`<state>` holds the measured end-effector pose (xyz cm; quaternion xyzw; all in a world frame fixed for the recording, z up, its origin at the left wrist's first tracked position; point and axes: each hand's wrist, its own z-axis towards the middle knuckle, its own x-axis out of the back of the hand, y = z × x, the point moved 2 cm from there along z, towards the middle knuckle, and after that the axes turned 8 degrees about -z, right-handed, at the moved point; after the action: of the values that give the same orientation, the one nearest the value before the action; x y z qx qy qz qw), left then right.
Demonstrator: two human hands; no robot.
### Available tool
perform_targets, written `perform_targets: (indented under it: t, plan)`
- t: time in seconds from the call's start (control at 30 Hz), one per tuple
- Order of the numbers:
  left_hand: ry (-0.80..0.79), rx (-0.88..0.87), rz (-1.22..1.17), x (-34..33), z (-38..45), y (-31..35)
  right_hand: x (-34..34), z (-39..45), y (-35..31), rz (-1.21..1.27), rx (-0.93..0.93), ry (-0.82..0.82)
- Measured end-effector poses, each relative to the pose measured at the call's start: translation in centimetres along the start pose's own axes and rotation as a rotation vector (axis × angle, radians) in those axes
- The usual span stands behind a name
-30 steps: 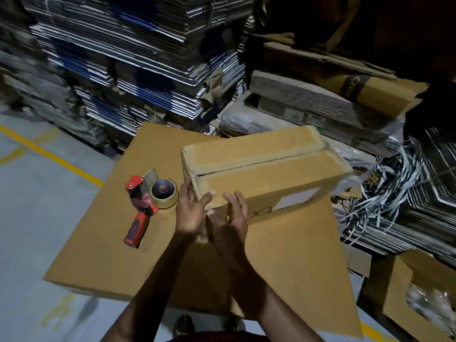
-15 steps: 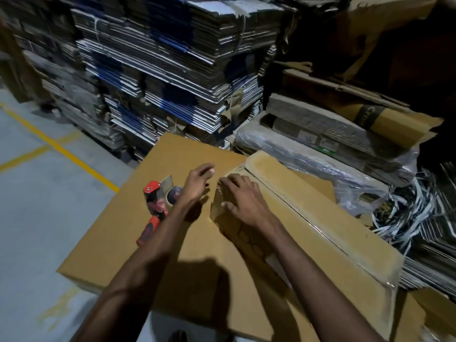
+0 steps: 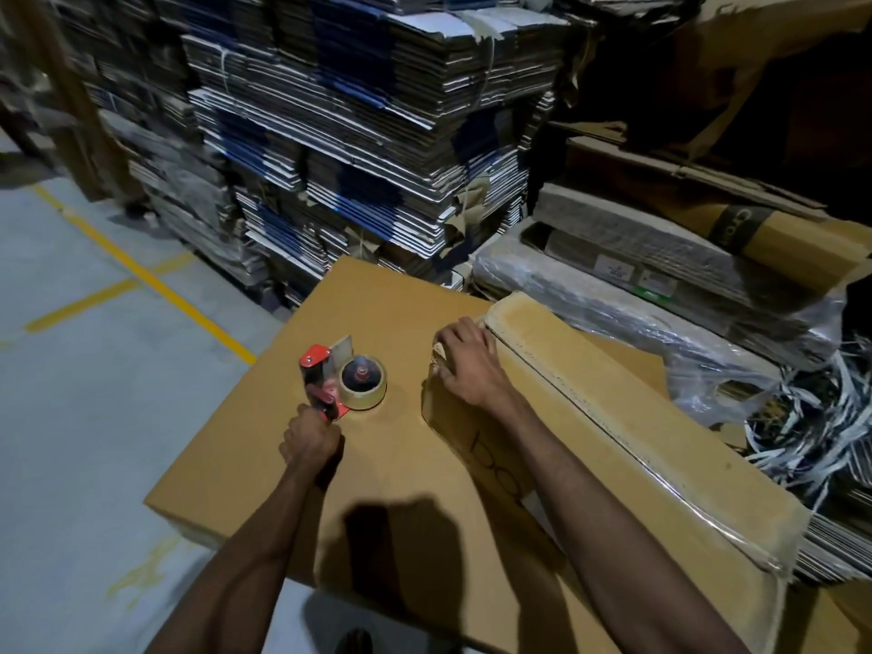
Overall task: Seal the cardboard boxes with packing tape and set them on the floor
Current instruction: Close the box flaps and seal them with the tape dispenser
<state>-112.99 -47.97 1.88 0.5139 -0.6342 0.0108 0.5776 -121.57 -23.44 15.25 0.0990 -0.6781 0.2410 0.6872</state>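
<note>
A long brown cardboard box lies on a big flat cardboard sheet, running from the centre toward the lower right, its top flaps closed along a middle seam. My right hand presses down on the box's near-left end. A red tape dispenser with a roll of clear tape rests on the sheet to the left of the box. My left hand is closed around the dispenser's handle.
Tall stacks of flattened cartons rise behind the sheet. Plastic-wrapped cardboard bundles and loose strapping lie at the right. Grey floor with yellow lines spreads to the left.
The box was turned and laid down lengthwise on the sheet. My left hand left the box, reached across and took hold of the tape dispenser's handle. My right hand stays on the box end.
</note>
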Motion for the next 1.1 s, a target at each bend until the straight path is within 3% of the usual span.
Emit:
perform_targets:
  t: [0.13, 0.23, 0.53, 0.6, 0.73, 0.83, 0.97, 1.1]
  plan:
    - [0.075, -0.015, -0.034, 1.1, -1.0, 2.4, -0.3, -0.2, -0.8, 0.020, 0.017, 0.041]
    - [0.025, 0.089, -0.244, 1.9, -0.6, 3.5, -0.6, -0.6, -1.4, 0.046, 0.048, 0.060]
    - [-0.566, -0.031, -1.139, 3.7, -5.2, 11.1, -0.6, -1.4, -2.2, 0.232, 0.252, 0.040]
    - [-0.687, -0.038, -1.256, 4.7, -6.4, 12.7, -0.2, -1.4, -1.5, 0.411, 0.197, 0.068]
    - [-0.841, 0.015, -1.423, 6.3, -7.8, 14.7, 1.9, -2.0, -0.8, 0.934, -0.084, 0.250]
    - [-0.989, 0.047, -1.525, 6.5, -8.7, 15.6, 4.3, -0.1, -0.4, 0.899, -0.134, 0.338]
    - [-1.141, 0.051, -1.561, 6.2, -9.5, 16.4, 7.2, 1.8, -0.8, 1.043, -0.017, 0.313]
    - [-1.224, -0.003, -1.564, 6.5, -9.5, 16.2, 6.6, 0.6, 0.6, 1.112, -0.165, 0.387]
